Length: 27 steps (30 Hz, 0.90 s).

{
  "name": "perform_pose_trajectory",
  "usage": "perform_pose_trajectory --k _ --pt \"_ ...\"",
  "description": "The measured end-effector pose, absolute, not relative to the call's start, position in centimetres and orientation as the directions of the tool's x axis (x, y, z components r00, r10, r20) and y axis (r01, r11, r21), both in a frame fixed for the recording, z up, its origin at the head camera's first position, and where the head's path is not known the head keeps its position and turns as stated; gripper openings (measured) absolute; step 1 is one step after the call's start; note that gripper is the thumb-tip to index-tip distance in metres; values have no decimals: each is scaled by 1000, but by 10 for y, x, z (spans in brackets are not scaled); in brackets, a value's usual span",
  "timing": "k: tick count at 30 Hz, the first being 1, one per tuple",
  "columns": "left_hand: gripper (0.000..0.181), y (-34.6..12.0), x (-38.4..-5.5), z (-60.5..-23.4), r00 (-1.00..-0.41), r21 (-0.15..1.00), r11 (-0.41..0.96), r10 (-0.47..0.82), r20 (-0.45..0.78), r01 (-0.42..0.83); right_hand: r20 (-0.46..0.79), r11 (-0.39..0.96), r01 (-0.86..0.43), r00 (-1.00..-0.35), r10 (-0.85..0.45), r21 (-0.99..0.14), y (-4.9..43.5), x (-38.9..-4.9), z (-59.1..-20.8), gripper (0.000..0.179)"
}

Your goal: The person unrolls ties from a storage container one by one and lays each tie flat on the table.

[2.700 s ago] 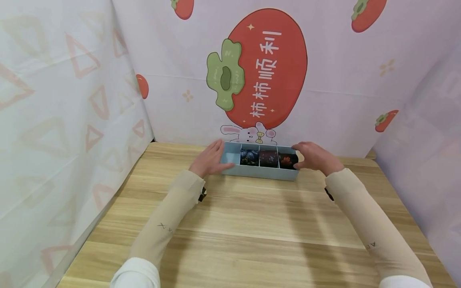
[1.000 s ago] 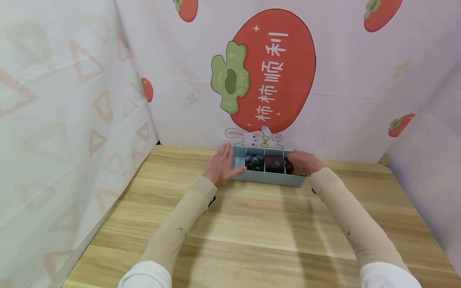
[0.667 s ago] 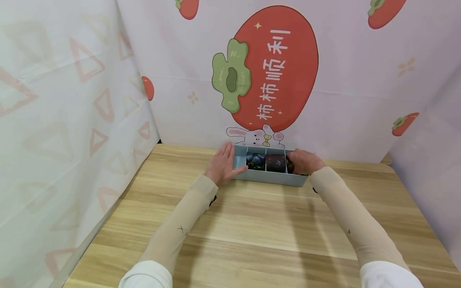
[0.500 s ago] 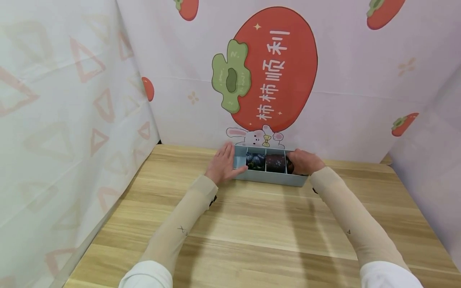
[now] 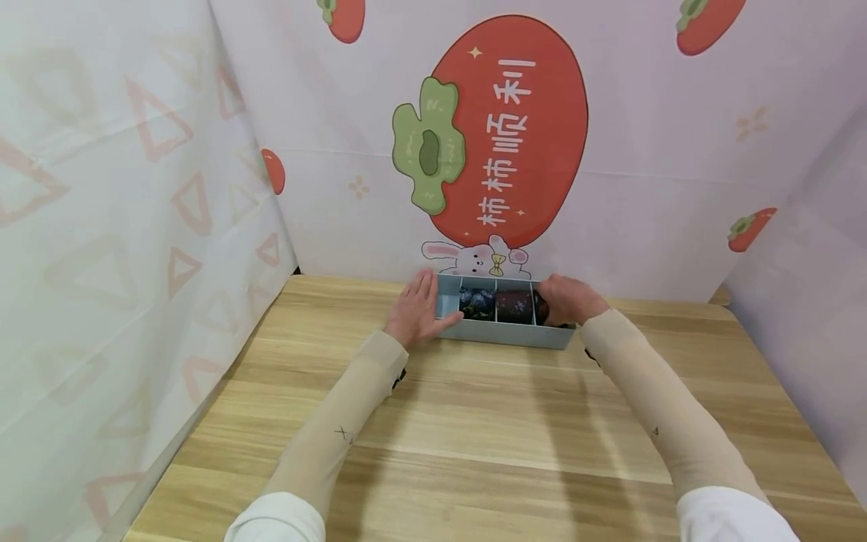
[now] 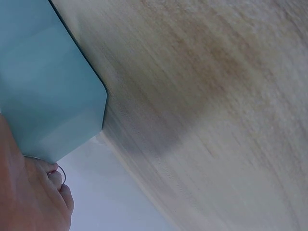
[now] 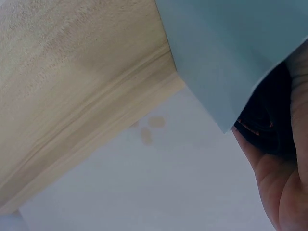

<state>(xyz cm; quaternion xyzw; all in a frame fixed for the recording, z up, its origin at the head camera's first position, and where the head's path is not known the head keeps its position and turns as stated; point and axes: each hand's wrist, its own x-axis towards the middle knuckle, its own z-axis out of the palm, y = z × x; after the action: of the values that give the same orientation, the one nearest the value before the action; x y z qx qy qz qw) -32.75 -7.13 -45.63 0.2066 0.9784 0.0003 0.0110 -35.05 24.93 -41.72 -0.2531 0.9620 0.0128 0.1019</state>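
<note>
A long pale blue box (image 5: 501,333) with compartments stands at the back of the table. Its left compartment (image 5: 447,305) looks bare. Beside that sit a rolled dark blue floral cloth (image 5: 478,301) and a rolled maroon floral cloth (image 5: 515,307). My left hand (image 5: 413,310) rests against the box's left end, fingers straight, thumb along the front rim. At the rightmost compartment, my right hand (image 5: 569,299) grips a rolled black cloth (image 5: 539,309), mostly hidden by the fingers. In the right wrist view the black roll's layered end (image 7: 269,115) shows between fingers and box rim.
The wooden table (image 5: 474,436) extends from the box towards the person. A printed white curtain (image 5: 339,226) hangs right behind the box, with more cloth walls (image 5: 135,301) at the left and right sides.
My right hand has moved left from the box's right end and taken hold of the black roll. It has risen slightly in the last half second. The left hand stays at the left end.
</note>
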Motion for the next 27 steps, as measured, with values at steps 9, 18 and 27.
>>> perform_pose_trajectory --k 9,18,27 --pt "106 -71 -328 -456 -917 12 917 398 -29 398 -201 874 -485 -855 -478 -18 249 -348 -404 42" --pt "106 -70 -326 -456 -913 -5 913 408 -14 408 -183 874 -485 -862 -473 22 248 -340 -383 29" --pt "106 -71 -323 -454 -914 18 914 405 -24 405 -104 869 -489 -870 -481 74 248 -326 -340 25"
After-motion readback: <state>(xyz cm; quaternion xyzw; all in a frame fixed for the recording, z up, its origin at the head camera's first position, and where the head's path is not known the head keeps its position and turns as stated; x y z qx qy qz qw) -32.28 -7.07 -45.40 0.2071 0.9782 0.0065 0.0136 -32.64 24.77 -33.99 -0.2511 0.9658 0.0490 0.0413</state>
